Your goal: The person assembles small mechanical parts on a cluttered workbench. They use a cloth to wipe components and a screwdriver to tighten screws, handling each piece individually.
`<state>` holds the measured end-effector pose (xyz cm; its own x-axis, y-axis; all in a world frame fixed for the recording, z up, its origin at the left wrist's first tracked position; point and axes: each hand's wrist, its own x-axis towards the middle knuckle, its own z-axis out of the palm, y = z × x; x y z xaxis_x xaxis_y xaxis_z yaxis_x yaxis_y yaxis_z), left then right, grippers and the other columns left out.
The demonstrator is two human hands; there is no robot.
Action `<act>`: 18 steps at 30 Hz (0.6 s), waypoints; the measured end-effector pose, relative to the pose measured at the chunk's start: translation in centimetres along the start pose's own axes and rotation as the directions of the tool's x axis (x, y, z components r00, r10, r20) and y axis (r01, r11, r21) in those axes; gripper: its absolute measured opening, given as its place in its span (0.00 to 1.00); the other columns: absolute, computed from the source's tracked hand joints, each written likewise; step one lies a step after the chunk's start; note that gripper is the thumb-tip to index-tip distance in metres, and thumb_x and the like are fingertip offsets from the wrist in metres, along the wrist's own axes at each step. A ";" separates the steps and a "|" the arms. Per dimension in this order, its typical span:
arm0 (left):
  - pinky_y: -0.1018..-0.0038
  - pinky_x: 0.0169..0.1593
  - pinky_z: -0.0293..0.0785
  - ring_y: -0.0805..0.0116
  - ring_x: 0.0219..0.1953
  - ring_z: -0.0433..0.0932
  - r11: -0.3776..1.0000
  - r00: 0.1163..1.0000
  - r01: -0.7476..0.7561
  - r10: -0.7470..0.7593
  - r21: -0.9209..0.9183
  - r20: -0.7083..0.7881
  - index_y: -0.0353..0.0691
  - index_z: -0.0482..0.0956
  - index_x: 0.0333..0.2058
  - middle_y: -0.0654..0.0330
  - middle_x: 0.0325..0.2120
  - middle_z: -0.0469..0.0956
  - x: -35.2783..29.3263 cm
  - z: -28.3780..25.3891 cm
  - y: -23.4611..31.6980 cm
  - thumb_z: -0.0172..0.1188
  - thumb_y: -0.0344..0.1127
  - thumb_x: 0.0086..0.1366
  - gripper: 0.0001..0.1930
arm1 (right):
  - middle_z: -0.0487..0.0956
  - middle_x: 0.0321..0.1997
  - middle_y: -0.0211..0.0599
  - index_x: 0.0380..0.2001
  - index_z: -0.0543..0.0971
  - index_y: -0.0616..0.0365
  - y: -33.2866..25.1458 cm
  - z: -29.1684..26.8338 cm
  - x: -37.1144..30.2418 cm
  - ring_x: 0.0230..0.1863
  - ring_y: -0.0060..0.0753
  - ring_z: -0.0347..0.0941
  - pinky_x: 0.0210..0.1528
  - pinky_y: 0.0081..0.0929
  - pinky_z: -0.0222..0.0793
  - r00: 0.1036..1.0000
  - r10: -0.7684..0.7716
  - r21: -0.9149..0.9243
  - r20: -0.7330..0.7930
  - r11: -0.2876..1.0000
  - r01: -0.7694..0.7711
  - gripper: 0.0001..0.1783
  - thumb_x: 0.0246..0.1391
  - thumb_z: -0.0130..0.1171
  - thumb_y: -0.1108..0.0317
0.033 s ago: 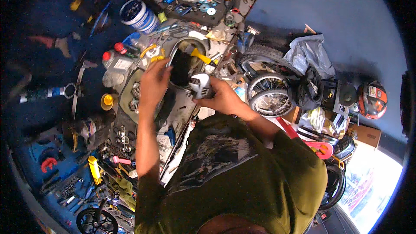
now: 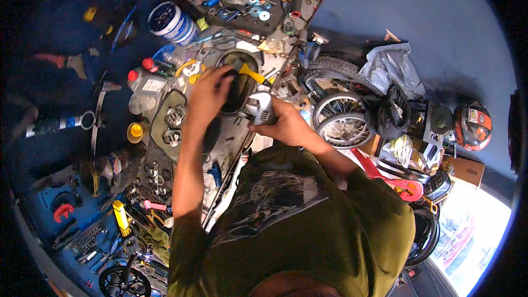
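Right hand (image 2: 283, 122) wrapped round a ridged silver metal part (image 2: 260, 106), held above the table (image 2: 224, 147), close to its near edge.
The left hand (image 2: 210, 94) is over a round basin (image 2: 254, 59), fingers partly curled; from here I can't tell whether it has hold of anything. A yellow-handled brush (image 2: 253, 73) rests at the basin's rim, near the metal part. Beyond the left wrist, metal castings (image 2: 174, 116) sit on an olive-green mat (image 2: 172, 98); farther out, a blue-and-white bucket (image 2: 182, 28) stands toward the table's left edge.
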<state>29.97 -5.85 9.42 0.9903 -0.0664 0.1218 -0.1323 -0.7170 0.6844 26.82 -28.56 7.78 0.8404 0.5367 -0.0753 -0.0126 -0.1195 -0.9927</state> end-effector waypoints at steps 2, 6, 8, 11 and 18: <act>0.63 0.55 0.74 0.50 0.51 0.78 0.988 0.982 -0.156 0.153 0.020 0.112 0.40 0.78 0.52 0.51 0.51 0.78 5.2 5.3 0.3 0.60 0.30 0.63 0.17 | 0.82 0.47 0.35 0.56 0.74 0.56 0.4 -3.0 -0.4 0.48 0.29 0.77 0.53 0.29 0.71 0.998 -0.037 0.040 -0.051 0.998 0.039 0.34 0.43 0.75 0.71; 0.57 0.54 0.75 0.49 0.50 0.78 0.953 0.942 -0.215 0.144 0.214 0.304 0.42 0.79 0.49 0.52 0.53 0.76 12.2 13.2 -0.7 0.60 0.38 0.63 0.16 | 0.81 0.43 0.28 0.55 0.74 0.56 1.6 -7.9 -1.2 0.43 0.19 0.75 0.48 0.23 0.71 0.967 0.047 0.061 -0.252 0.998 -0.032 0.31 0.45 0.71 0.78; 0.57 0.51 0.76 0.50 0.49 0.79 0.916 0.913 -0.208 0.057 0.342 0.404 0.43 0.80 0.47 0.52 0.52 0.77 13.4 14.3 -0.7 0.61 0.40 0.62 0.16 | 0.81 0.41 0.28 0.55 0.74 0.56 2.2 -9.6 -1.7 0.39 0.17 0.74 0.42 0.21 0.72 0.949 0.153 0.222 -0.275 0.971 -0.092 0.31 0.45 0.69 0.81; 0.55 0.43 0.77 0.48 0.42 0.81 0.933 0.881 -0.206 0.045 0.295 0.472 0.39 0.81 0.43 0.52 0.40 0.82 13.7 13.3 -0.3 0.63 0.42 0.61 0.16 | 0.80 0.42 0.27 0.55 0.74 0.57 3.2 -10.9 -2.2 0.39 0.17 0.74 0.42 0.20 0.72 0.920 0.152 0.228 -0.362 0.971 -0.070 0.30 0.46 0.68 0.81; 0.56 0.37 0.78 0.48 0.33 0.83 0.952 0.956 -0.058 -0.033 0.300 0.291 0.39 0.84 0.32 0.49 0.28 0.83 13.8 13.2 -0.4 0.60 0.42 0.62 0.12 | 0.82 0.46 0.32 0.55 0.74 0.58 5.7 -11.9 -1.7 0.46 0.23 0.76 0.51 0.26 0.72 0.927 0.136 0.144 -0.349 0.985 -0.090 0.29 0.47 0.70 0.76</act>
<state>44.25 -15.70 1.34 0.9635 -0.2415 -0.1152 -0.1710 -0.8870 0.4289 31.76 -40.09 3.36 0.9665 0.1901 -0.1722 -0.1665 -0.0457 -0.9850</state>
